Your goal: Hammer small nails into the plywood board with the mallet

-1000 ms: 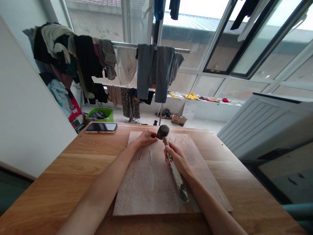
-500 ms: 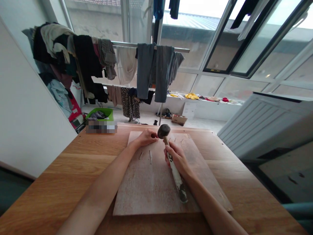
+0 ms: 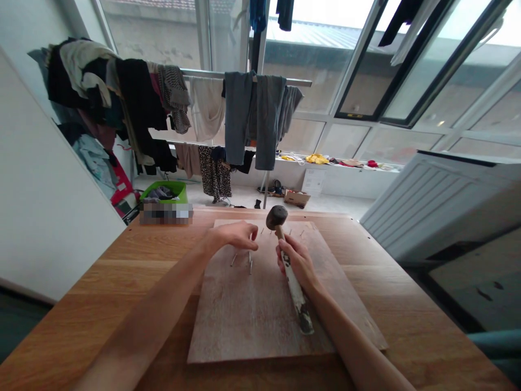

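Note:
My right hand (image 3: 299, 259) is wrapped around the worn, paint-flaked handle of a mallet (image 3: 296, 298). Its dark, rounded head is raised over the far part of a wooden board (image 3: 260, 320). Over the board's far left area is my left hand (image 3: 239, 236), fingers bent and a little apart, with nothing visible in them. Just below that hand, several loose nails (image 3: 251, 266) lie on the board. Several thin nails (image 3: 302, 233) stick up in a row near the far edge, some partly hidden by the mallet head.
The board lies on a wooden table (image 3: 134, 266). Beyond the table are a green basin (image 3: 179, 190) with cloth in it, a drying rack hung with clothes (image 3: 240, 119), and a small cardboard box (image 3: 296, 198). A white ribbed panel (image 3: 431, 201) stands at the right.
My left hand has come away from the nail row, moving left and nearer toward the loose nails. A nail standing where its fingers were is now uncovered. The mallet has shifted slightly right.

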Available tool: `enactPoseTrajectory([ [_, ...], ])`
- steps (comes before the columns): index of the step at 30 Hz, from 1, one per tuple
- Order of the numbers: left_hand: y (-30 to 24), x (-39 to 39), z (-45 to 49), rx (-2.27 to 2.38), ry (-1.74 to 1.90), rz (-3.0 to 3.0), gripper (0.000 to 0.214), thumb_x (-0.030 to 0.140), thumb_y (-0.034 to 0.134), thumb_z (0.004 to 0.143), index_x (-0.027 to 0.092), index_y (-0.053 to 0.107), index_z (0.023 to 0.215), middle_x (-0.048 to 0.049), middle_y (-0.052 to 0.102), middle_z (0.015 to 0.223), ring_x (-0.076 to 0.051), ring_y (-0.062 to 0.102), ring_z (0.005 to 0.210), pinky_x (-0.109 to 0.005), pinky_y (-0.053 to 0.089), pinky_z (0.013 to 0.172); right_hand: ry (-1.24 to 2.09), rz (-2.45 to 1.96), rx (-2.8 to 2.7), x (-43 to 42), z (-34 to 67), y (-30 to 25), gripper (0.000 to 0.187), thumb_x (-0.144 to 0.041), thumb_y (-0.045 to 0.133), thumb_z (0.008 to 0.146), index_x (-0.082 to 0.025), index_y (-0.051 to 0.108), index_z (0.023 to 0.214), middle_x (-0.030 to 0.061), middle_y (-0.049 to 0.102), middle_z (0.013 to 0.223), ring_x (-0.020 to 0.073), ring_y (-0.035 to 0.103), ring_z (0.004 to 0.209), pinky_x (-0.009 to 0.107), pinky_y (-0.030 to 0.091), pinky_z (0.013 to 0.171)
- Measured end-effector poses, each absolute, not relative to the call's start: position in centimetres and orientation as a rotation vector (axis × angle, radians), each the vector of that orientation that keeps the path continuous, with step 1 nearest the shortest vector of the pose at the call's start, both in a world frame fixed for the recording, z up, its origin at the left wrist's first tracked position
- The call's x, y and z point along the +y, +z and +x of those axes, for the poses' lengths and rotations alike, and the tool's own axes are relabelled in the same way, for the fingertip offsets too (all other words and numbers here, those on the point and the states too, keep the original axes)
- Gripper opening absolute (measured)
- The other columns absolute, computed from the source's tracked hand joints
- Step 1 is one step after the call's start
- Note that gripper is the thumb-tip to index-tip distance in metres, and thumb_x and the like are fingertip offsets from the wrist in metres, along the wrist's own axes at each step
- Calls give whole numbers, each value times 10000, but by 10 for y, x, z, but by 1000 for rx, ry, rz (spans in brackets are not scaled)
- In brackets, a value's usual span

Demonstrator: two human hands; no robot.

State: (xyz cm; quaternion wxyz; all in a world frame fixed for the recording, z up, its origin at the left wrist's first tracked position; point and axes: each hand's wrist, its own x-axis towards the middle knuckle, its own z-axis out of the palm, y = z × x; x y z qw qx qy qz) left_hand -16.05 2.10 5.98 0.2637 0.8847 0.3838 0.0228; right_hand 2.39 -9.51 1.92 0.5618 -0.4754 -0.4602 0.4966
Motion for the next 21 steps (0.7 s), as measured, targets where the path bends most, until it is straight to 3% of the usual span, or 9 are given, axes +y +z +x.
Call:
enactPoseTrajectory([
  [5,72,-20,-158,1074,-232,2628,417,342,650,773,152,622,1143,-162,727,1040,-304,694,908,-327,493,668,1155,-1126,-1087,-96,26,19,356,-538,670,808,-206,542,826,-73,530,614,64,469,345,179,347,287],
  [8,71,-35,-151,1059,-262,2731,433,260,666,791,137,601,1201,-190,727,1090,-319,709,978,-340,529,736,1151,-1132,-1090,-96,27,18,363,-546,676,806,-203,569,860,-74,528,613,64,466,345,179,343,292],
  [12,62,-36,-146,1023,-199,2777,320,137,698,760,156,657,1076,-156,748,1026,-305,715,983,-337,533,794,1138,-1132,-1095,-97,28,15,374,-551,686,806,-199,598,896,-71,527,615,64,460,345,181,336,292],
  [16,51,-14,-151,934,158,2603,212,84,743,627,169,672,807,-65,712,772,-252,689,769,-291,491,652,1130,-1137,-1077,-97,25,20,381,-548,704,789,-199,600,901,-75,521,614,65,457,344,181,328,288],
  [21,31,21,-162,920,622,2406,165,63,630,716,157,656,849,12,641,734,-132,600,676,-215,447,607,1153,-1086,-990,-88,13,38,371,-500,713,752,-196,610,937,-73,536,622,64,447,352,183,334,292],
])
